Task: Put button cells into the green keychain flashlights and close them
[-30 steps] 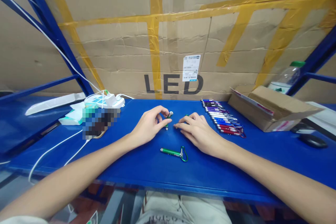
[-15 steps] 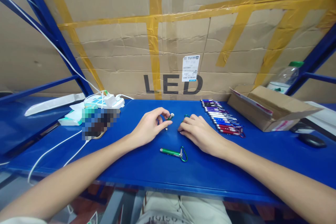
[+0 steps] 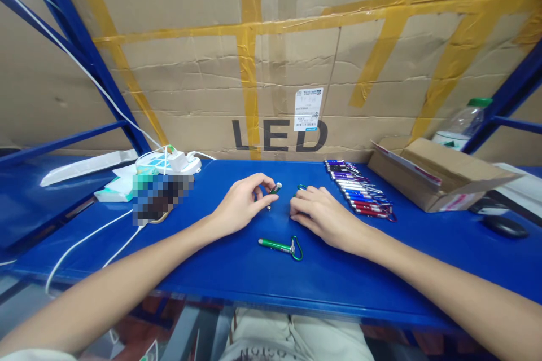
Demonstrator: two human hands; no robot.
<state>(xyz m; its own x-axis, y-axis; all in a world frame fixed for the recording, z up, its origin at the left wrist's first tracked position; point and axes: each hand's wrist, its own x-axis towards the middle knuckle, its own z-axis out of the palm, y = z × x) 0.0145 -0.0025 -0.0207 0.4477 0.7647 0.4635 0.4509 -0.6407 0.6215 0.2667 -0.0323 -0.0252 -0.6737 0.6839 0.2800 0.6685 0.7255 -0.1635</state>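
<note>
My left hand (image 3: pixel 243 203) pinches a short green and silver tube (image 3: pixel 275 188), a flashlight part by its look, between thumb and fingers above the table. A small silver piece (image 3: pixel 268 208) shows just under its fingertips. My right hand (image 3: pixel 317 210) is curled closed just to the right. A bit of green carabiner (image 3: pixel 301 186) sticks out past its knuckles, and the fingers hide the rest. Nearer to me, a green keychain flashlight (image 3: pixel 275 245) with a heart-like green carabiner lies on the blue table (image 3: pixel 237 273).
A row of several keychain flashlights (image 3: pixel 355 187) lies right of my right hand. Beyond it are an open cardboard box (image 3: pixel 440 175), a black mouse (image 3: pixel 505 226) and a bottle (image 3: pixel 463 124). At left are a power strip (image 3: pixel 182 164) and cables. A large carton (image 3: pixel 190 90) stands behind.
The fingers of my right hand have drawn in slightly to the right and curled more. My left hand keeps its pinch, and the flashlight on the table has not moved.
</note>
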